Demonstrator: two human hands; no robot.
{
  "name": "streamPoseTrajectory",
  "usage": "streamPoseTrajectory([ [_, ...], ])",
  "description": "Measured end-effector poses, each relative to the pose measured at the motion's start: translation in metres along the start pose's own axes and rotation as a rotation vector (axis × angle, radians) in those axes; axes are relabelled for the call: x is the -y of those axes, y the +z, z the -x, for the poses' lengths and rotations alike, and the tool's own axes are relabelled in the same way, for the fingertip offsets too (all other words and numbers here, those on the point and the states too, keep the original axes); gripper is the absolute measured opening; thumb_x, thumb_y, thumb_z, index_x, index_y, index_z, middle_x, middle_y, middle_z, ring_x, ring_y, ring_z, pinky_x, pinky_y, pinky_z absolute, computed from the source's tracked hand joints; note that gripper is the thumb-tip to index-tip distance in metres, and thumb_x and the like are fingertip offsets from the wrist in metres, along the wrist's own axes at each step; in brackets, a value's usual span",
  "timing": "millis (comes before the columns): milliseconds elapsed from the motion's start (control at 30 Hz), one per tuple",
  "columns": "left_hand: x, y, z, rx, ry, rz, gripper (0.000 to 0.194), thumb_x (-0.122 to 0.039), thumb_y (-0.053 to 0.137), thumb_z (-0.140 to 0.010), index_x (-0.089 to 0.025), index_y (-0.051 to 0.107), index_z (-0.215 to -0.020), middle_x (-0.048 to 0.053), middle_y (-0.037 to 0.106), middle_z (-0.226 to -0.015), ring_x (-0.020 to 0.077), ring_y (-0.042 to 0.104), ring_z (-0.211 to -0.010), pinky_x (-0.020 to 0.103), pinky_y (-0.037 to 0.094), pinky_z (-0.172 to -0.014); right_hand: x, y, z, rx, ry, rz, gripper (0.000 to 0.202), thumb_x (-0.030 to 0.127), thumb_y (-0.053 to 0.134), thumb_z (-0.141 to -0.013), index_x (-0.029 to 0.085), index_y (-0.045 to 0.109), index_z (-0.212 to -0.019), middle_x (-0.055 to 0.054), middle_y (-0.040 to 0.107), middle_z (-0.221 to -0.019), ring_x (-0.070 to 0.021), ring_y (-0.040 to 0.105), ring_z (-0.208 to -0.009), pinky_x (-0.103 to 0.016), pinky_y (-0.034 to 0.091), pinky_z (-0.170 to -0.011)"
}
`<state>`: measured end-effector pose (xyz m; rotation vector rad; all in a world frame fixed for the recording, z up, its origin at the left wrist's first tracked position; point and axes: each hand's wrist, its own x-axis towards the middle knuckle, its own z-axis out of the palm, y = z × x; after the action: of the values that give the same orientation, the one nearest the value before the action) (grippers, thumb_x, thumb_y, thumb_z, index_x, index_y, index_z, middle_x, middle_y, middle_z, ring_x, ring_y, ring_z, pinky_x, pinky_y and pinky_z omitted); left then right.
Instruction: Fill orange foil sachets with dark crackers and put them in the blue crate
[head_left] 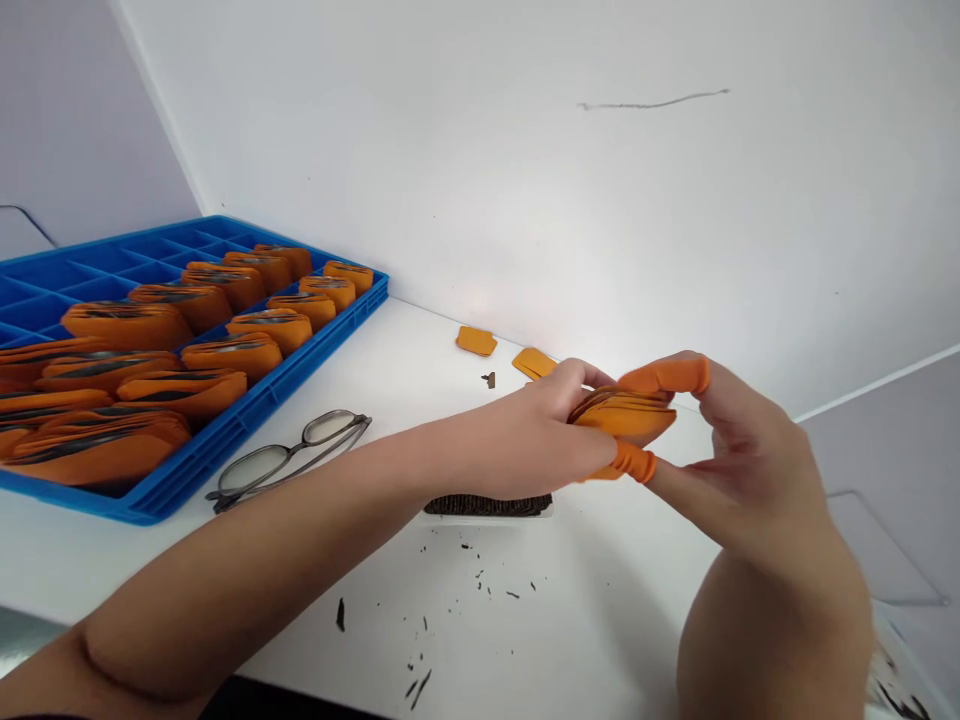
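Note:
A small stack of orange paper pieces is held between both hands. My left hand is closed around its left end, fingers partly hidden behind it. My right hand pinches the other end with thumb and index finger, which both wear orange finger cots. Below my left hand, partly covered by it, sits a white tray with a row of thin dark brown pieces. Behind the hands lie a flat orange piece and more orange pieces on the white table.
On the left, a blue compartment tray holds several bundles of orange pieces with dark edges. Eyeglasses lie beside it. Dark scraps are scattered at the front, and a brown fragment lies farther back. A white wall rises behind.

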<state>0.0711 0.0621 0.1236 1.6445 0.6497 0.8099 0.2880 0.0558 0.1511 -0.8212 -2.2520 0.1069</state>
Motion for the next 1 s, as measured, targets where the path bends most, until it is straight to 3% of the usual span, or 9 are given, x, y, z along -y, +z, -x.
streamPoseTrajectory([
  [67,0.001,0.002,-0.001,-0.120,0.018,0.012,0.025,-0.021,0.060,-0.089,-0.023,0.057,-0.114,0.001,0.069,-0.100,0.0144,0.063,-0.080,0.028,0.050,-0.065,-0.004,0.002,0.002,-0.113,0.063,0.037,0.023,0.033,0.083,-0.084,0.026,0.064,-0.095,0.003,0.063,-0.082,-0.0149,0.055,-0.070,-0.029,0.042,-0.058],
  [167,-0.002,0.005,-0.003,-0.292,0.223,0.023,0.017,-0.016,0.063,-0.091,-0.021,0.066,-0.107,0.002,0.074,-0.108,0.0155,0.069,-0.094,0.028,0.056,-0.076,-0.012,0.004,0.002,-0.252,0.124,-0.040,0.030,0.037,0.087,-0.082,0.024,0.060,-0.086,0.003,0.057,-0.075,-0.0140,0.051,-0.064,-0.029,0.040,-0.054],
  [233,-0.005,0.006,-0.003,-0.391,0.369,-0.005,0.018,-0.018,0.072,-0.091,-0.020,0.070,-0.108,0.003,0.075,-0.109,0.0160,0.071,-0.095,0.027,0.058,-0.076,-0.015,0.004,0.000,-0.187,0.127,-0.135,0.031,0.040,0.084,-0.088,0.023,0.058,-0.083,0.003,0.053,-0.073,-0.0127,0.048,-0.061,-0.027,0.038,-0.051],
  [300,-0.007,0.008,-0.002,-0.469,0.477,-0.053,0.017,-0.023,0.077,-0.091,-0.019,0.073,-0.107,0.003,0.076,-0.105,0.0147,0.071,-0.089,0.025,0.058,-0.071,-0.014,0.004,-0.003,-0.041,0.106,-0.207,0.030,0.041,0.073,-0.098,0.023,0.057,-0.081,0.002,0.052,-0.073,-0.0122,0.047,-0.061,-0.026,0.038,-0.050],
  [400,-0.007,0.012,0.002,-0.539,0.513,-0.099,0.024,-0.028,0.077,-0.094,-0.021,0.074,-0.117,0.001,0.076,-0.095,0.0126,0.070,-0.079,0.023,0.057,-0.065,-0.008,0.005,-0.004,0.078,0.075,-0.260,0.025,0.033,0.062,-0.105,0.022,0.062,-0.083,0.001,0.060,-0.077,-0.0125,0.056,-0.065,-0.025,0.044,-0.052],
  [533,-0.005,0.020,0.004,-0.541,0.483,0.002,0.042,-0.027,0.076,-0.097,-0.025,0.064,-0.137,-0.001,0.075,-0.090,0.0113,0.070,-0.074,0.022,0.060,-0.065,-0.004,0.011,-0.002,-0.055,0.065,-0.316,0.023,0.026,0.071,-0.100,0.022,0.063,-0.078,0.003,0.065,-0.073,-0.0112,0.061,-0.062,-0.022,0.048,-0.050],
  [733,-0.006,0.024,-0.002,-0.351,0.538,0.225,0.020,-0.022,0.071,-0.099,-0.020,0.064,-0.118,-0.002,0.070,-0.091,0.0112,0.071,-0.070,0.026,0.065,-0.070,0.001,0.016,-0.003,-0.123,0.207,-0.567,0.034,0.044,0.060,-0.108,0.020,0.067,-0.085,0.000,0.067,-0.073,-0.0117,0.065,-0.060,-0.023,0.054,-0.051],
  [800,-0.006,0.022,-0.003,-0.358,0.520,0.256,0.018,-0.022,0.071,-0.099,-0.020,0.065,-0.116,-0.002,0.069,-0.091,0.0109,0.071,-0.069,0.025,0.064,-0.068,0.002,0.017,-0.005,-0.111,0.239,-0.578,0.039,0.049,0.057,-0.109,0.019,0.069,-0.087,-0.002,0.068,-0.076,-0.0128,0.065,-0.063,-0.024,0.055,-0.052],
  [1000,-0.001,0.020,-0.002,-0.434,0.477,0.037,0.030,-0.026,0.077,-0.095,-0.024,0.068,-0.123,-0.003,0.071,-0.103,0.0076,0.071,-0.092,0.013,0.063,-0.081,-0.006,0.032,-0.009,-0.386,0.310,-0.471,0.041,0.059,0.061,-0.104,0.022,0.069,-0.090,-0.002,0.067,-0.080,-0.0130,0.062,-0.064,-0.023,0.053,-0.051],
])
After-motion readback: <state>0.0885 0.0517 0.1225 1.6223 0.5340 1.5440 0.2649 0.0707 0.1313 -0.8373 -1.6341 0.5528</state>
